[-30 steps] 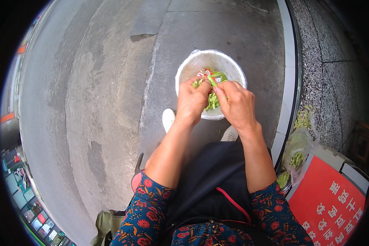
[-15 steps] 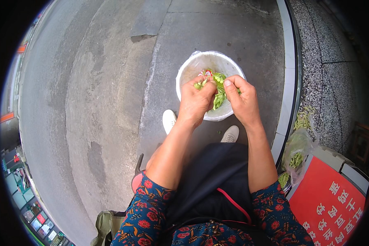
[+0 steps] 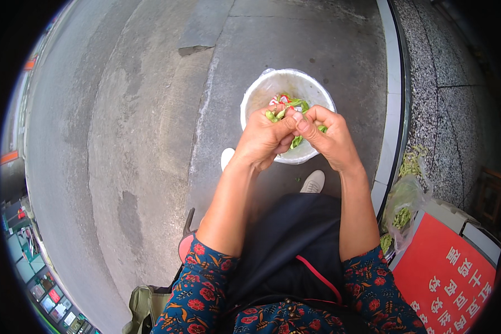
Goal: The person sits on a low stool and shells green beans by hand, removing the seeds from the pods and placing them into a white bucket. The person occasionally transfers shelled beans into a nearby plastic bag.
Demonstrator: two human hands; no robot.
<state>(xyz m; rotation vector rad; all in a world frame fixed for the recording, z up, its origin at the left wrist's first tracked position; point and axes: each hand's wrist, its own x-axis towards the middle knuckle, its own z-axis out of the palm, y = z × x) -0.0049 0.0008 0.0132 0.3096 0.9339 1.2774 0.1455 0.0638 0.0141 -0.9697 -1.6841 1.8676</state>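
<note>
Both my hands are raised over a white bin (image 3: 249,103) with a plastic liner, thumb tips touching. My left hand (image 3: 266,136) is closed round green pea pods (image 3: 275,116), whose ends poke out past its fingers. My right hand (image 3: 334,139) is closed in a pinch, with a green pod (image 3: 322,128) showing at its curled fingers. What lies between the thumbs is hidden. Beneath the hands, green shells (image 3: 296,140) and a red-and-white wrapper (image 3: 280,99) lie in the bin.
At right, a clear plastic bag (image 3: 403,200) holds green pods, with more pods (image 3: 412,161) beside it. A red sign (image 3: 445,278) lies at the lower right. My white shoes (image 3: 314,182) flank the bin's near side. A pale curb (image 3: 393,100) runs along the right.
My hands have come together, thumbs now meeting. The split pod with peas showing between them is no longer visible. My right hand has turned inward.
</note>
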